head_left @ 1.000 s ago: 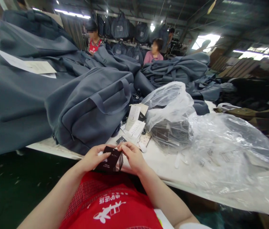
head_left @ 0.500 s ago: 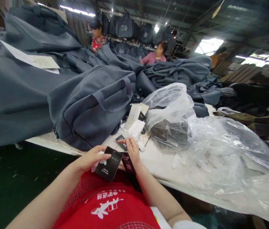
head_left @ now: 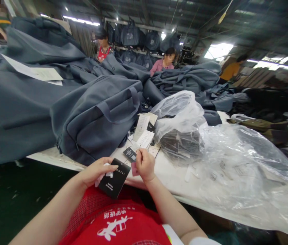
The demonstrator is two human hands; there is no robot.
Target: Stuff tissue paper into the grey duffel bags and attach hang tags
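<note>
My left hand (head_left: pixel 96 172) pinches a black hang tag (head_left: pixel 114 178) with pale lettering, thumb across its face. A crumpled white scrap (head_left: pixel 109 172) sits under the same fingers. My right hand (head_left: pixel 145 165) is closed just above the table edge; what its curled fingers grip is hidden. A small pinkish tag (head_left: pixel 134 169) shows beside that hand. Between both hands lies a smaller black tag (head_left: pixel 129 154) with white print, a thin cord near it. Behind them, white printed labels (head_left: pixel 144 139) are heaped on the table. A blue-grey duffel bag (head_left: pixel 100 115) lies beyond my left hand.
More blue-grey bags (head_left: pixel 18 95) pile up at left and across the back. A clear plastic bag (head_left: pixel 182 129) of dark tags stands right of the labels, with loose plastic film (head_left: pixel 236 163) spread over the white table (head_left: pixel 169 180). Several people work beyond the piles.
My right hand has turned and its extended fingers have curled in. The dark tag below it has shifted, and a pinkish one now shows. My left hand keeps the black hang tag.
</note>
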